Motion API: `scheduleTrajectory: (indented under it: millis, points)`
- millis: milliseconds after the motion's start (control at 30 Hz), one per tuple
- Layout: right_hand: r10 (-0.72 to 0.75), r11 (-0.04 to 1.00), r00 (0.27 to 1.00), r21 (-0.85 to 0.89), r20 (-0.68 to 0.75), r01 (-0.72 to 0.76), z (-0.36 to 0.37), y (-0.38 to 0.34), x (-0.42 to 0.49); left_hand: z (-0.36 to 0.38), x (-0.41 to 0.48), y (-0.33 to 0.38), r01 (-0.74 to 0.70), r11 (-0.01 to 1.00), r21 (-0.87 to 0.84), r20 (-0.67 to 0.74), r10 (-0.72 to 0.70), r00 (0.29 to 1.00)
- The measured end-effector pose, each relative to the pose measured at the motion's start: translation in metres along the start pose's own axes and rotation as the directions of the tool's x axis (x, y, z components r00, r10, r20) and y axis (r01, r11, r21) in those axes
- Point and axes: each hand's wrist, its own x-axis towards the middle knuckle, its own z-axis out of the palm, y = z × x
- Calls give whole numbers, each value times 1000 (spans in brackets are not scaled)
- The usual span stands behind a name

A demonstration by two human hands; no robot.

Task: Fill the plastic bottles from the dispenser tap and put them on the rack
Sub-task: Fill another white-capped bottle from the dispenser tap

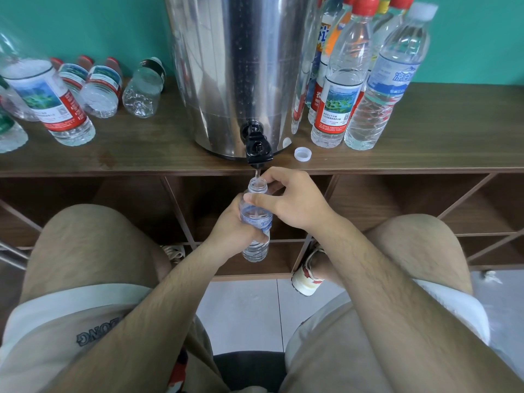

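Note:
A steel dispenser [235, 69] stands on the wooden rack top [158, 154], its black tap [258, 150] jutting over the front edge. Right under the spout I hold an uncapped clear bottle [256, 219] with a blue label, and a thin stream of water runs into its mouth. My left hand [234, 232] grips the bottle's body from the left. My right hand [289, 202] curls round the bottle's neck and shoulder from the right. A white cap [302, 153] lies open side up on the rack top, right of the tap.
Several upright capped bottles [365, 80] crowd the rack top right of the dispenser. Several bottles [99, 86] lie on their sides at the left. Open wooden compartments [397, 202] run below the top. My knees flank the bottle; a white-soled shoe [307, 276] rests on tiled floor.

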Motion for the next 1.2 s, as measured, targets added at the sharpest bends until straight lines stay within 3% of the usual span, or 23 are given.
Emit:
scheduleTrajectory:
  millis: [1200]
  points:
    - [18, 1000, 1000, 6, 5, -18, 0, -1, -1, 1, 1, -2, -1, 1000, -26, 3, 2, 1000]
